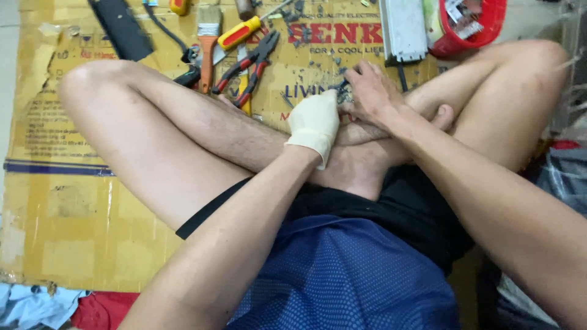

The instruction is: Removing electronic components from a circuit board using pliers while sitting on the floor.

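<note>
Seated cross-legged on flattened cardboard (67,208). Left hand (315,122), in a pale glove, and bare right hand (373,91) meet above the crossed ankles, both pinching a small dark part (343,91); its kind cannot be told. Pliers (247,67), a screwdriver (241,32) and a paintbrush (208,36) lie just beyond the left shin; a red basket (471,27) sits at the far right.

A small dark metal part (344,91), mostly hidden, sits pinched between 2 hands just above the crossed legs, over the debris-strewn cardboard sheet (67,201).
</note>
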